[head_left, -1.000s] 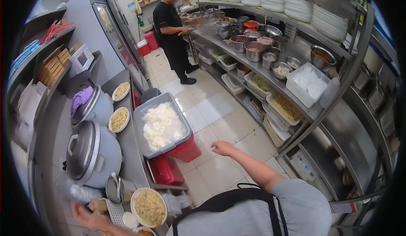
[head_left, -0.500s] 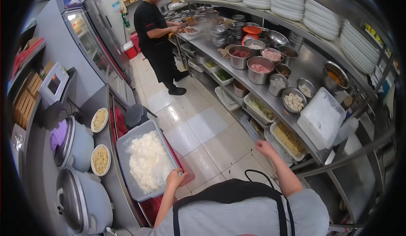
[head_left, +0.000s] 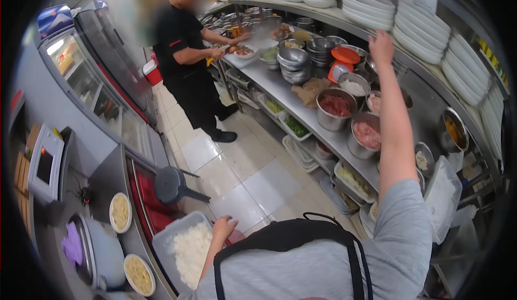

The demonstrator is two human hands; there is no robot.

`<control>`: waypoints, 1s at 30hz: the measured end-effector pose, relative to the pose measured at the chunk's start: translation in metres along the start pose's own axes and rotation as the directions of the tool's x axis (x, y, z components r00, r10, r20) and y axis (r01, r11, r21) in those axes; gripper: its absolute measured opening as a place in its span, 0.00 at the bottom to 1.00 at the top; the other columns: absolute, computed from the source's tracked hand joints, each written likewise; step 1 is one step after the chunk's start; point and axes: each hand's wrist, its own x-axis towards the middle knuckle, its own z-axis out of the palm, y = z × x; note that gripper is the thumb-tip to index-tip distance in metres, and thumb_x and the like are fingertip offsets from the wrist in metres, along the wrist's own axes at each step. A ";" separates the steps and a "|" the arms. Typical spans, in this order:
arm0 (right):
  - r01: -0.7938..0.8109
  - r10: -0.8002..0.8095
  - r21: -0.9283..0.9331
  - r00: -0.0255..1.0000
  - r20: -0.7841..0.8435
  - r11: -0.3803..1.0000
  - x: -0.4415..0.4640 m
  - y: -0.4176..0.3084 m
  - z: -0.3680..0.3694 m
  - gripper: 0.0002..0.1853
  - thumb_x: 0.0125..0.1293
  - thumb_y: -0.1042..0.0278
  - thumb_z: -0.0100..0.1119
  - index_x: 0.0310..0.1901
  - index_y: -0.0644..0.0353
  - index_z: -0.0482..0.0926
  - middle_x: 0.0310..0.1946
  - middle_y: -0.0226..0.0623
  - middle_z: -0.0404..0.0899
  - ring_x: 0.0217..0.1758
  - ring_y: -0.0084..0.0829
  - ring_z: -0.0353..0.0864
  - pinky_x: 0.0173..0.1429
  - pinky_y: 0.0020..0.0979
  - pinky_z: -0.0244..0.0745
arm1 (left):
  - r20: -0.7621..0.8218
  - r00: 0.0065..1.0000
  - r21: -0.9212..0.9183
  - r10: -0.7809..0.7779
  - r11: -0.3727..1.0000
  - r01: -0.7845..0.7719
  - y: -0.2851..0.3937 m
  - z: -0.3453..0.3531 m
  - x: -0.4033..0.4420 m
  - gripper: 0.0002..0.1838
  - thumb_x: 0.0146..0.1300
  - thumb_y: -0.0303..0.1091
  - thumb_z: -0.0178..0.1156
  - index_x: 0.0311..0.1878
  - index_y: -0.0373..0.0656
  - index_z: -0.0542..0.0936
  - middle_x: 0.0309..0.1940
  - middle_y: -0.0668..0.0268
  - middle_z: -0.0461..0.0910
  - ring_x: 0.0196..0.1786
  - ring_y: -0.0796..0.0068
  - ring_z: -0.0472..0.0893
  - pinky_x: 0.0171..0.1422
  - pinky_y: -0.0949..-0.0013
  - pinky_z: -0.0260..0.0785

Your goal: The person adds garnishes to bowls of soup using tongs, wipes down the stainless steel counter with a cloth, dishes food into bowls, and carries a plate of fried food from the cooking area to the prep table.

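Note:
My right hand is raised on an outstretched arm, at the edge of the upper shelf, beside a stack of white plates; its fingers look bent, and whether they touch the shelf or a plate is unclear. Low in the view, my left hand is beside the grey tub of white rice, fingers apart and nothing in them. Below my right arm, steel pots of red meat and pink meat sit on the steel counter.
A person in black stands at the counter's far end, hands near a bowl of food. A dark stool is on the tiled floor. At left are glass-door fridges, a rice cooker and two bowls of fried rice.
My right hand has risen from low over the floor to the plate shelf. My left hand has come off the tub's rim. The view has moved forward toward the person in black.

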 end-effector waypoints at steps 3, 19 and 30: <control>-0.033 0.043 -0.224 0.998 0.037 0.974 0.012 0.028 0.047 0.19 0.55 0.57 0.55 0.47 0.53 0.72 0.48 0.32 0.72 0.53 0.36 0.68 0.52 0.44 0.65 | 0.093 0.971 -0.033 0.218 0.976 -0.216 0.065 -0.027 0.091 0.22 0.51 0.51 0.58 0.43 0.44 0.78 0.42 0.54 0.76 0.47 0.55 0.75 0.50 0.60 0.67; 0.030 -0.092 -0.535 0.992 -0.088 0.844 0.001 0.048 0.117 0.20 0.59 0.51 0.53 0.52 0.45 0.73 0.52 0.20 0.73 0.59 0.23 0.67 0.64 0.34 0.44 | -0.274 0.695 -0.260 0.664 0.645 -0.719 0.390 -0.194 0.547 0.15 0.54 0.39 0.58 0.38 0.37 0.79 0.30 0.54 0.80 0.36 0.62 0.80 0.42 0.66 0.71; 0.143 -0.162 -0.640 0.986 0.030 0.755 -0.004 0.071 0.122 0.20 0.64 0.54 0.44 0.52 0.56 0.72 0.53 0.32 0.72 0.60 0.35 0.66 0.63 0.41 0.49 | -0.622 0.685 -0.332 0.379 0.665 -0.669 0.562 -0.227 0.925 0.10 0.50 0.34 0.53 0.32 0.43 0.82 0.26 0.49 0.78 0.35 0.51 0.78 0.41 0.56 0.69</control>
